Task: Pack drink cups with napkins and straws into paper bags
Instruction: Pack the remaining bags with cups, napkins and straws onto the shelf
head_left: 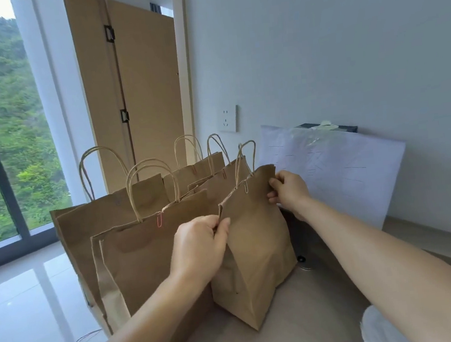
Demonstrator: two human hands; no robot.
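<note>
The left hand (199,246) and right hand (290,189) each pinch a top corner of the brown paper bag (257,251); keep it upright.

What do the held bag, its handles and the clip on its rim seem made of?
The bag looks like brown kraft paper, matt, with creases and fold lines. Its handles seem twisted paper cord in the same tan, possibly twine. The clip is thin bent wire, pale, probably metal; any coating is unclear.
</note>
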